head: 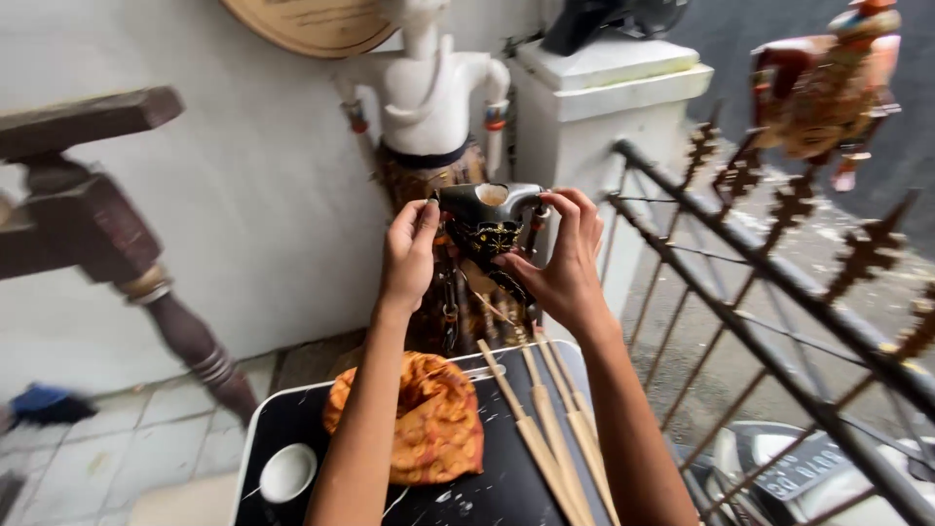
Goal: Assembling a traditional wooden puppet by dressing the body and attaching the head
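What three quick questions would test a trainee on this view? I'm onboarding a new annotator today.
1. True or false: both hands hold the dark puppet torso.
2. What lies on the tray under the left forearm: A) orange cloth, B) a hammer, C) a book?
3. Which side of the tray do the wooden rods lie on?

Key:
1. True: left hand and right hand grip its sides.
2. A, the orange cloth.
3. The right.

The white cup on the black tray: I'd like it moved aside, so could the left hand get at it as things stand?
Probably yes. The white cup sits uncovered at the black tray's near left corner, left of the orange cloth, with nothing over it. But the left hand is up gripping the dark puppet body with the right hand, so it must let go first.
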